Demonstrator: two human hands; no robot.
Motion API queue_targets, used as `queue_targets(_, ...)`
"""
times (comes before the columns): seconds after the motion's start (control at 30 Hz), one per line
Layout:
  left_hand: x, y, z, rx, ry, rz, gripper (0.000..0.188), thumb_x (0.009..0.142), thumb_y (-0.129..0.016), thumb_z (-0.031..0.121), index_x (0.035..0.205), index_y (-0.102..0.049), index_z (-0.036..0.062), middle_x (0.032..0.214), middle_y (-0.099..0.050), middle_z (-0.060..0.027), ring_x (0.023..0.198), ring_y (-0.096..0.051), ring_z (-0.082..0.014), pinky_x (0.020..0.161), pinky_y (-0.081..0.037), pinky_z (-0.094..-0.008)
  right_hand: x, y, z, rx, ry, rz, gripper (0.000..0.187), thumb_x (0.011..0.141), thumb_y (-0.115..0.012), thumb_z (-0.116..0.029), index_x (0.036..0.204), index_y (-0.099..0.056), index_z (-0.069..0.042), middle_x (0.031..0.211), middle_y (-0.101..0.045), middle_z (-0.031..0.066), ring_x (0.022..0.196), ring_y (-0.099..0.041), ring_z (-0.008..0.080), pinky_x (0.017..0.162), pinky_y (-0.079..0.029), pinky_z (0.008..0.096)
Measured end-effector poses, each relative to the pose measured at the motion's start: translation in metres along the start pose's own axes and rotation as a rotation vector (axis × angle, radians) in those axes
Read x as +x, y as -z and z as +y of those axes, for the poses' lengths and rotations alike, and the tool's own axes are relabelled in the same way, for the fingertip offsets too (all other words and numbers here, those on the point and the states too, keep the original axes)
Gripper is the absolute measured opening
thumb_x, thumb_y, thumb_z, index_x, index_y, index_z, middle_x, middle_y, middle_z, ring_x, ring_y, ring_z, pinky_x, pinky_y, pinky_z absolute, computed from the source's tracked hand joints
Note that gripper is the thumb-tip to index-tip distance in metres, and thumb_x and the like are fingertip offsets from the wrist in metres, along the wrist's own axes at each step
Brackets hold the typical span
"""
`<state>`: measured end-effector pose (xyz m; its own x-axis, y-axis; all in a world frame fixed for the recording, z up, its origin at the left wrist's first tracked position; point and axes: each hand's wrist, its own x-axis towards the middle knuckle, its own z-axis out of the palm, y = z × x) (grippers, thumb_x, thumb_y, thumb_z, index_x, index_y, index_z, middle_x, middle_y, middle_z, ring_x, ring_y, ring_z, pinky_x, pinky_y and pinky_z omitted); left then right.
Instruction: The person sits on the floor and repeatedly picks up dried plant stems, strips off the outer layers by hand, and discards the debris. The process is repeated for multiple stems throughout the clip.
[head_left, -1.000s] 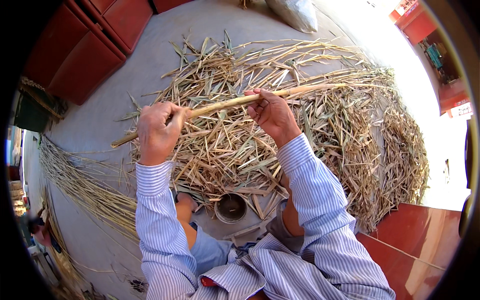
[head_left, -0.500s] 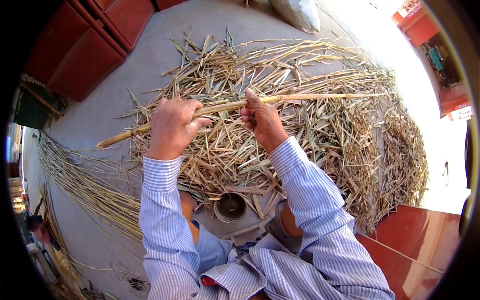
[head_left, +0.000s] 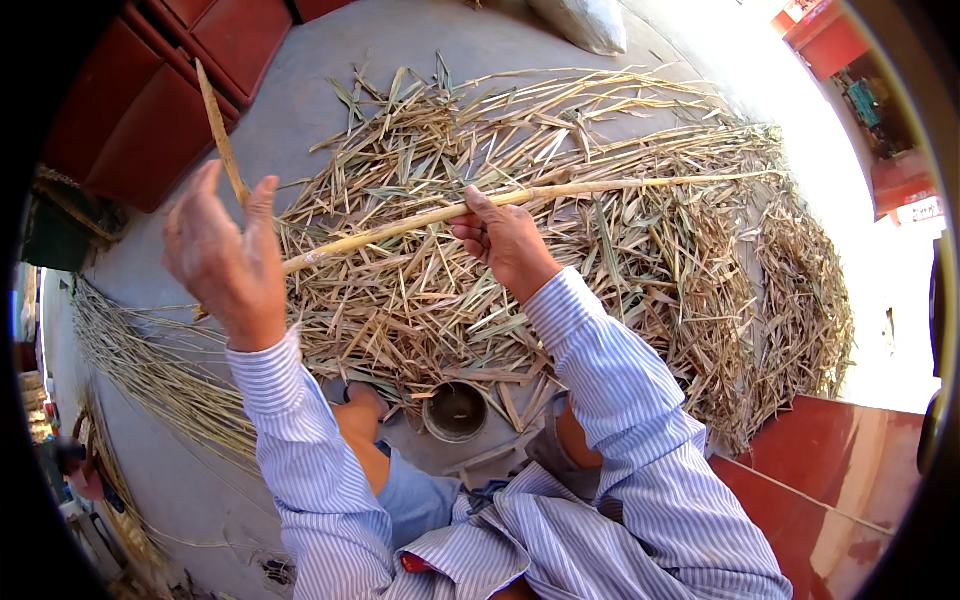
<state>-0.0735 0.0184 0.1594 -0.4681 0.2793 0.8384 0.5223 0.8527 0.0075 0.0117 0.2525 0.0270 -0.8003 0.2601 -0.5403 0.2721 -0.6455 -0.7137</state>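
Observation:
A long, pale yellow cane stalk (head_left: 390, 229) crosses in front of me, its thin end reaching far to the right. My right hand (head_left: 505, 240) is closed around its middle, thumb on top. My left hand (head_left: 228, 265) is raised at the left, slightly blurred, with thumb and fingers apart; it hides part of the stalk's thick end. A brown strip of dry leaf sheath (head_left: 218, 125) stands up behind the left fingers; whether it touches them is hidden. Beneath the stalk lies a wide heap of dry leaves and husks (head_left: 420, 310).
A small round bowl (head_left: 456, 411) sits on the floor between my feet. Thin stalks lie in a bundle (head_left: 165, 370) at the left. Red furniture (head_left: 140, 120) stands far left, a pale sack (head_left: 585, 22) at the back, and a red slab (head_left: 820, 480) at the near right.
My left hand has come off the stalk and moved left, its fingers spreading. A strip of sheath now shows apart from the stalk. The right hand keeps its grip.

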Motion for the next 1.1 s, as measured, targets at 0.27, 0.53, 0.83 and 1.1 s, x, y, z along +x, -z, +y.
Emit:
queue_targets(0.27, -0.046, -0.045, 0.05, -0.271, -0.184, -0.61, 0.027, 0.08, -0.072, 0.03, 0.092, -0.068, 0.0059, 0.076, -0.064, -0.0093, 0.076, -0.06, -0.0284, 0.072, -0.042, -0.0401, -0.005, -0.014, 0.008, 0.053, 0.018, -0.123, 0.032, 0.095, -0.063, -0.035, 0.095, -0.064, -0.004, 0.082, -0.068, 0.0059, 0.072, -0.066, 0.0138, 0.057, -0.051, 0.0223)
queue_targets(0.53, -0.015, 0.005, -0.042, -0.128, 0.15, -0.481, 0.024, 0.085, -0.069, 0.027, 0.08, -0.063, 0.0039, 0.068, -0.063, -0.0134, 0.065, -0.059, -0.0338, 0.061, -0.042, -0.042, 0.004, 0.021, -0.019, 0.134, 0.077, 0.113, 0.026, 0.097, -0.06, -0.031, 0.097, -0.061, -0.005, 0.08, -0.064, 0.0035, 0.072, -0.064, 0.0122, 0.057, -0.052, 0.023)
queue_targets(0.83, -0.005, 0.004, -0.042, -0.003, 0.127, 0.018, 0.02, 0.089, -0.067, 0.025, 0.083, -0.067, 0.0069, 0.071, -0.067, -0.0078, 0.061, -0.063, -0.0263, 0.056, -0.047, -0.0372, 0.0, 0.016, -0.013, 0.055, 0.04, 0.147, 0.024, 0.098, -0.059, -0.029, 0.096, -0.061, -0.005, 0.08, -0.065, 0.005, 0.069, -0.063, 0.0115, 0.054, -0.05, 0.0224)
queue_targets(1.1, 0.017, 0.061, -0.035, -0.113, 0.33, 0.489, 0.019, 0.088, -0.071, 0.016, 0.093, -0.071, -0.0026, 0.082, -0.073, -0.0114, 0.073, -0.07, -0.0154, 0.063, -0.057, -0.0254, 0.018, 0.035, -0.003, 0.002, 0.03, 0.202, 0.024, 0.096, -0.062, -0.028, 0.096, -0.062, -0.005, 0.08, -0.066, 0.0038, 0.068, -0.063, 0.0118, 0.052, -0.049, 0.0228)
